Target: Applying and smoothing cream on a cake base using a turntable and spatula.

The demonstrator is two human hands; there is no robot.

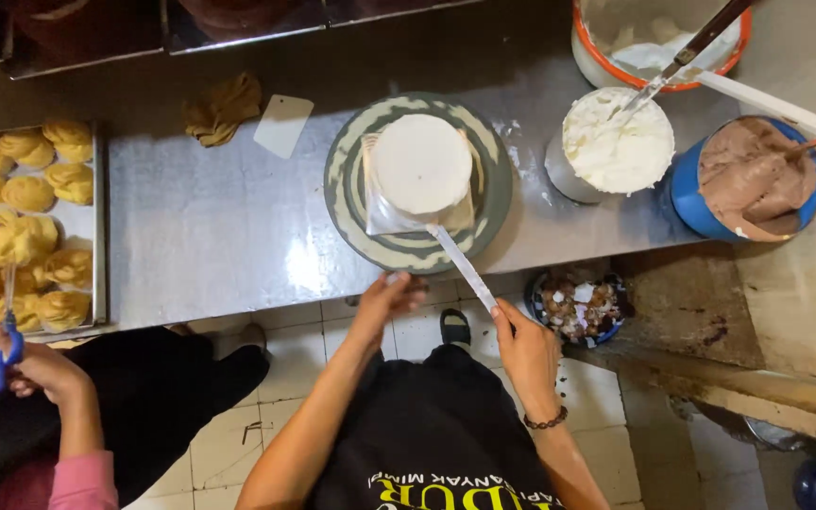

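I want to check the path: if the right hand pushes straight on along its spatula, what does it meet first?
The right hand holds a spatula whose tip already touches the white cake on the turntable, so probably the cake.

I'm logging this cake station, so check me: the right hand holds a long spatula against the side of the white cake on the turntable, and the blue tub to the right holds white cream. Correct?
Not quite. The head view shows the blue tub holds brown, chocolate-coloured cream; the white cream is in the metal container beside it. The rest stands: the right hand holds a long spatula against the side of the white cake on the turntable.
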